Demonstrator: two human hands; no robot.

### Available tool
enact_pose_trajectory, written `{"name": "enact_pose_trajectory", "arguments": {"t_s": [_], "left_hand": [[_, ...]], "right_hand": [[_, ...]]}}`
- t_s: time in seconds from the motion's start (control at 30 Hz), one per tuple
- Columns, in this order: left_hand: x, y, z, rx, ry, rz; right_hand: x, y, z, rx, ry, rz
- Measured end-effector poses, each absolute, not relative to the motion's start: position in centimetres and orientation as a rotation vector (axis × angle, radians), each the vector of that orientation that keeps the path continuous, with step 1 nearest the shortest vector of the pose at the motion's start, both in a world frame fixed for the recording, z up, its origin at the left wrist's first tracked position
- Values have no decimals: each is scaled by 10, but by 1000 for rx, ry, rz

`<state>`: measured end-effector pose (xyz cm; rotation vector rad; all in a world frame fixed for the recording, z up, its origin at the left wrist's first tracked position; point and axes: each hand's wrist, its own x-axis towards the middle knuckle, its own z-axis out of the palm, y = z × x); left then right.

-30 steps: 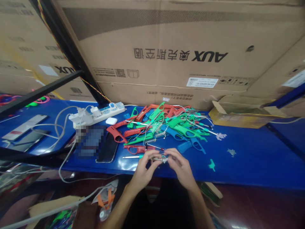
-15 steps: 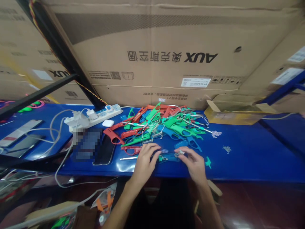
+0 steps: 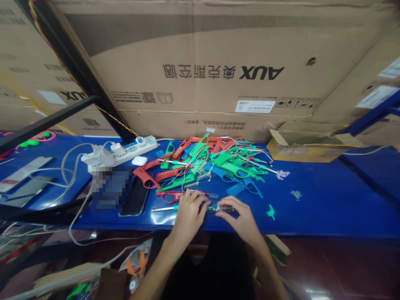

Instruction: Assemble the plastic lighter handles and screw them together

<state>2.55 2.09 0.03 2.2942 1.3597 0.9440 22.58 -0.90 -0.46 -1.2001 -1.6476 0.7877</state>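
Observation:
My left hand is closed over a blue utility lighter casing lying near the table's front edge. A metal lighter tube with a teal collar sticks out to the left from under that hand. In my right hand, thumb and fingers pinch a clear smoky lighter fuel tank at the right part of the casing. Whether the tank is seated cannot be made out. A screwdriver with a clear purple handle is just behind my left fingers; whether they touch it is unclear. A green trigger piece lies to the right.
Behind my hands is a heap of red, green and blue lighter parts. On the left are a power strip, a white earphone case and phones. An open carton stands at the back right, with small metal pieces nearer.
My right hand has moved left and slightly down with the fuel tank, onto the casing. My left hand has stayed nearly in place. The view has shifted slightly.

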Motion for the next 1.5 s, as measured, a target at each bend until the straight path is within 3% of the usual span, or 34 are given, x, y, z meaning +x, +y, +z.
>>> {"name": "enact_pose_trajectory", "arguments": {"t_s": [0.37,1.5], "left_hand": [[14,5,-2,2273,1218,1105],[13,3,-1,2266,1182,1147]], "right_hand": [[223,-8,1,-1226,-1752,743],[222,-6,0,-1232,-1822,736]]}}
